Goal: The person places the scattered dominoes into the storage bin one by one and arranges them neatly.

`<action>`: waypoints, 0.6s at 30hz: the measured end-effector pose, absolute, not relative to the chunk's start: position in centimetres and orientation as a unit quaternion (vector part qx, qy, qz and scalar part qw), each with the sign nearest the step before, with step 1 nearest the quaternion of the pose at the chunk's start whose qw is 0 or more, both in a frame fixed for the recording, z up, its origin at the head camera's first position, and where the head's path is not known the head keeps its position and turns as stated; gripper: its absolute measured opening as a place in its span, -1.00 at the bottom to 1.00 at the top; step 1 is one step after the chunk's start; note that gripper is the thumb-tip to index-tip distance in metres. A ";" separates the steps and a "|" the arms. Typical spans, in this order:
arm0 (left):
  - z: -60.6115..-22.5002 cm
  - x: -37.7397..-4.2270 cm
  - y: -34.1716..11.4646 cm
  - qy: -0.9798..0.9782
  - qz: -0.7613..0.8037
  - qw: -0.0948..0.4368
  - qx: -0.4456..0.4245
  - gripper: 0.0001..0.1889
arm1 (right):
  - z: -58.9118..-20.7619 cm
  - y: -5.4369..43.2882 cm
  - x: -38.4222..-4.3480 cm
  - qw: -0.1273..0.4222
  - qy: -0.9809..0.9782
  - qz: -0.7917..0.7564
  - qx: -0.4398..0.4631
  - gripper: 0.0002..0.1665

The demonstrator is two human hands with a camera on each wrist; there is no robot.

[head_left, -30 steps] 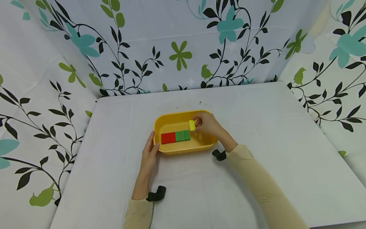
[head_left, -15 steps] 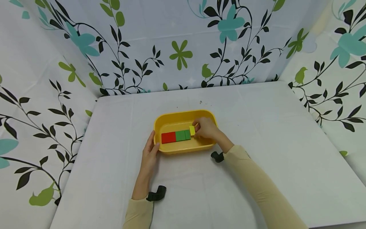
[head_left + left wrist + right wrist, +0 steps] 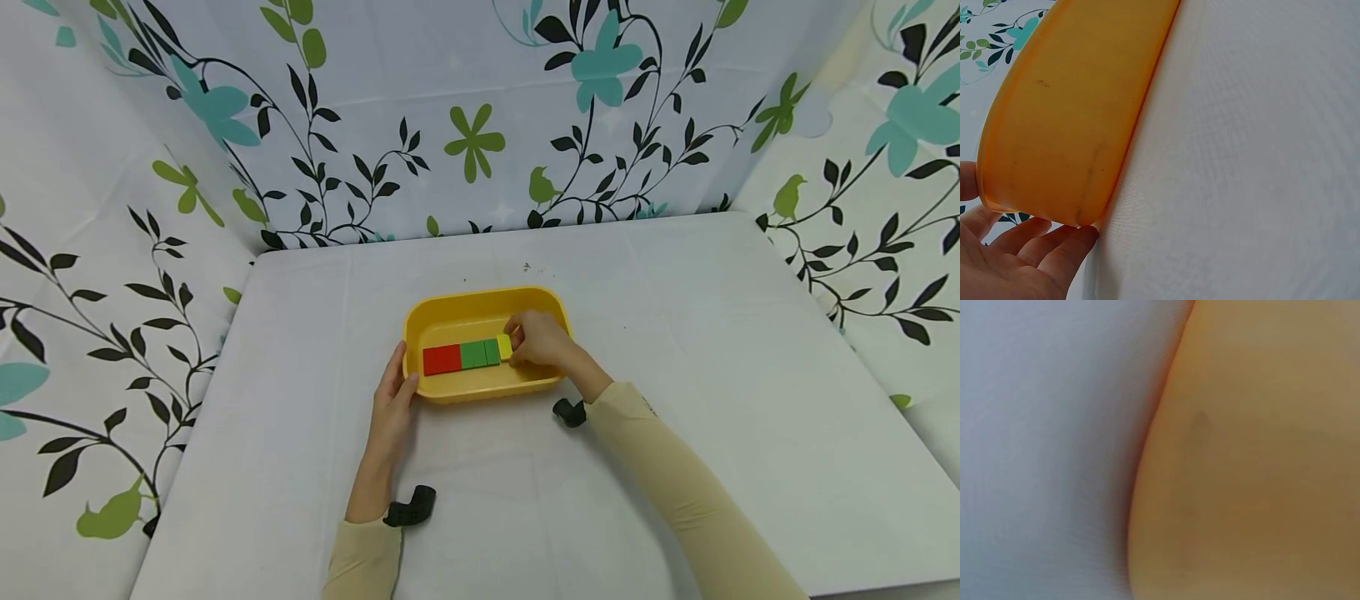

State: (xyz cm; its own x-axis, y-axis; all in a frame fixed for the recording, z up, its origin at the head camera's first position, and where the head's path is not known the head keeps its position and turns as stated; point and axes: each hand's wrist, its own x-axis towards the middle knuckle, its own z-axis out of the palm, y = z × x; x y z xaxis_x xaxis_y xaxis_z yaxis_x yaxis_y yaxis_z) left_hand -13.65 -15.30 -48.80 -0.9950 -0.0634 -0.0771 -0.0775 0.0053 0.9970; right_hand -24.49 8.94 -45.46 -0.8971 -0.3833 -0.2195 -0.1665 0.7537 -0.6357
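A yellow plastic tray [image 3: 465,392] stands on the white-covered table, its side wall [image 3: 1079,112] large in the left wrist view. Inside it, a red block [image 3: 442,360] and green blocks [image 3: 478,354] lie in a row, touching. A small yellow block [image 3: 505,347] sits at the row's right end, against the green. My right hand [image 3: 543,340] reaches over the tray and pinches the yellow block from its right side. My left hand [image 3: 392,400] grips the tray's left end, thumb and fingers at its rim. The right wrist view shows only blurred tray wall and cloth.
White cloth [image 3: 315,350] covers the table around the tray. Patterned curtains [image 3: 472,167] with leaves and flowers enclose the back and both sides. Small dark specks [image 3: 527,267] lie behind the tray. A black wrist device [image 3: 411,507] is strapped on each arm.
My right hand has brought the yellow block down and toward me, from beyond the row to the right end of the green blocks. The left hand stays on the tray.
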 end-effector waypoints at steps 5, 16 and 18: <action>-48.8 -13.7 -15.3 0.710 0.702 0.001 -0.045 -0.41 | -45.5 8.9 -24.5 0.166 0.923 -0.312 -0.155 -0.46; -48.8 -13.6 -15.3 0.710 0.703 0.004 -0.045 -0.41 | -45.7 8.8 -24.4 0.164 0.923 -0.310 -0.158 -0.47; -48.8 -13.6 -15.3 0.711 0.702 0.005 -0.049 -0.41 | -45.7 8.8 -24.4 0.165 0.923 -0.308 -0.160 -0.46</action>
